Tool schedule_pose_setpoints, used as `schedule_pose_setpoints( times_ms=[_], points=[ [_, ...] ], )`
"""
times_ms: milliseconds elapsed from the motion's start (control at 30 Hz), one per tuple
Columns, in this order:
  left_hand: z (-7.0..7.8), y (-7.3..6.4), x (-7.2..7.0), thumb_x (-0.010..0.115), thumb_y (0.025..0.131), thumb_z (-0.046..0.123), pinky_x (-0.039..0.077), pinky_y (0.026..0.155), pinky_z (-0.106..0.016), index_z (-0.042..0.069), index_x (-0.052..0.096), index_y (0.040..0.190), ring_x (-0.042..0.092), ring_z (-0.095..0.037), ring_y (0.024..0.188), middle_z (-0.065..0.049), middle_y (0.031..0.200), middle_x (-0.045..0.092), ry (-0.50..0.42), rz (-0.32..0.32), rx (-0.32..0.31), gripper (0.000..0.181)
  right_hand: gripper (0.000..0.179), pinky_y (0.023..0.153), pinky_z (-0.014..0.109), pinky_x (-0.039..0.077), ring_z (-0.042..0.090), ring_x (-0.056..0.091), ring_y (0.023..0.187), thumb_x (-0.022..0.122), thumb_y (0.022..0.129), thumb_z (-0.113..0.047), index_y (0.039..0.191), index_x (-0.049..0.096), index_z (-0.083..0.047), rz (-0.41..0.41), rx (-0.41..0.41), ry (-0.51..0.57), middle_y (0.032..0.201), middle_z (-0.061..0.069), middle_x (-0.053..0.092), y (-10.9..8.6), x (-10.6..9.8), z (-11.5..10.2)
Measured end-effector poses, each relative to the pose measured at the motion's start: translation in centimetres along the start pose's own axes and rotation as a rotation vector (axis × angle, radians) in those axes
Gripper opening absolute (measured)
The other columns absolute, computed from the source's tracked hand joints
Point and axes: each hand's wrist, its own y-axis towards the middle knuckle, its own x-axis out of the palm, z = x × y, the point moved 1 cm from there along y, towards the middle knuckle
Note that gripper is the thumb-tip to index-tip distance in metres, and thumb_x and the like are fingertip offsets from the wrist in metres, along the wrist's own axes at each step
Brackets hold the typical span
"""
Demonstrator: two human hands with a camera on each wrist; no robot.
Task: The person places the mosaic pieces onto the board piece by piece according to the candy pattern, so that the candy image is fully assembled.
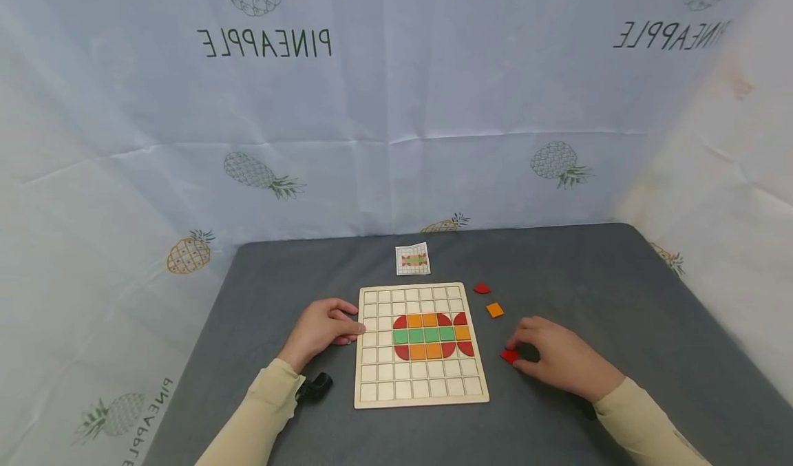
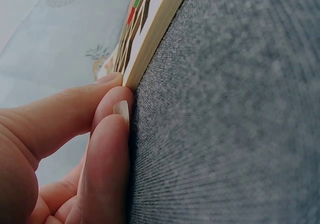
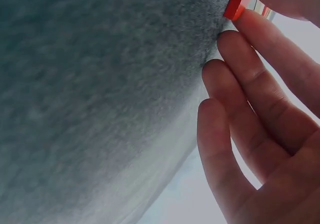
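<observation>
A pale wooden grid board [image 1: 376, 373] lies on the table, its cells partly filled with green squares [image 1: 416, 336], orange squares [image 1: 417, 351] and dark red rounded tiles [image 1: 401, 352]. My left hand [image 1: 322, 332] pinches the board's left edge; in the left wrist view the thumb [image 2: 60, 109] lies at the top of the rim, with fingertips against its side. To the right of the board, my right hand [image 1: 551, 356] holds a small red tile [image 1: 509, 356] between thumb and index finger, low over the table. The other right fingers [image 3: 215, 124] extend beside it in the right wrist view.
A loose red rounded tile [image 1: 482, 288] and an orange square [image 1: 495, 310] lie right of the board. Behind it is a small pattern card [image 1: 412, 259]. The grey table [image 1: 557, 266] meets a pineapple-print curtain [image 1: 396, 94] at the back. Something black [image 1: 317, 387] sits by the left wrist.
</observation>
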Motion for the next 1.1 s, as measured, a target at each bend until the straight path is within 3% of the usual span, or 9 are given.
schedule_pose_setpoints(
  times_ms=[267, 433, 567, 833, 1100],
  points=[
    [-0.1, 0.0, 0.0, 0.092, 0.076, 0.022, 0.063, 0.067, -0.031, 0.011, 0.071, 0.113, 0.074, -0.017, 0.071, -0.005, 0.084, 0.076, -0.001, -0.002, 0.004, 0.044, 0.018, 0.074, 0.024, 0.055, 0.001, 0.056, 0.085, 0.087, 0.081, -0.03, 0.093, 0.075, -0.034, 0.022, -0.031, 0.03, 0.091, -0.021, 0.059, 1.4, 0.6, 0.0],
    [0.0, -0.1, -0.1, 0.092, 0.076, 0.023, 0.063, 0.067, -0.031, 0.011, 0.071, 0.113, 0.074, -0.017, 0.071, -0.005, 0.084, 0.076, -0.002, -0.006, -0.001, 0.045, 0.017, 0.074, 0.025, 0.055, 0.003, 0.056, 0.084, 0.088, 0.08, -0.034, 0.09, 0.074, -0.034, 0.044, -0.008, 0.016, 0.091, -0.019, 0.061, 3.2, 0.7, -1.3],
    [-0.1, 0.0, -0.1, 0.092, 0.076, 0.024, 0.063, 0.067, -0.031, 0.011, 0.071, 0.114, 0.074, -0.017, 0.071, -0.005, 0.084, 0.076, 0.003, -0.006, -0.003, 0.045, 0.018, 0.074, 0.026, 0.056, 0.005, 0.058, 0.083, 0.088, 0.08, -0.037, 0.091, 0.076, -0.029, 0.057, 0.006, 0.025, 0.092, -0.014, 0.065, 5.7, 0.6, -3.6],
    [-0.3, -0.1, -0.2, 0.092, 0.075, 0.023, 0.064, 0.068, -0.032, 0.008, 0.07, 0.115, 0.075, -0.018, 0.073, -0.006, 0.085, 0.077, -0.006, -0.02, 0.02, 0.048, 0.017, 0.065, 0.021, 0.049, 0.004, 0.051, 0.076, 0.086, 0.082, -0.037, 0.09, 0.078, -0.025, 0.066, -0.044, 0.088, 0.087, -0.012, 0.066, 11.6, 1.3, -9.6],
    [-0.2, -0.1, -0.3, 0.091, 0.078, 0.024, 0.064, 0.068, -0.032, 0.009, 0.07, 0.116, 0.076, -0.018, 0.073, -0.006, 0.085, 0.077, -0.012, -0.042, 0.042, 0.046, 0.015, 0.06, 0.02, 0.046, 0.005, 0.05, 0.071, 0.084, 0.084, -0.038, 0.087, 0.078, -0.025, 0.076, -0.111, 0.048, 0.083, -0.011, 0.063, 15.2, 3.2, -14.1]
  ],
)
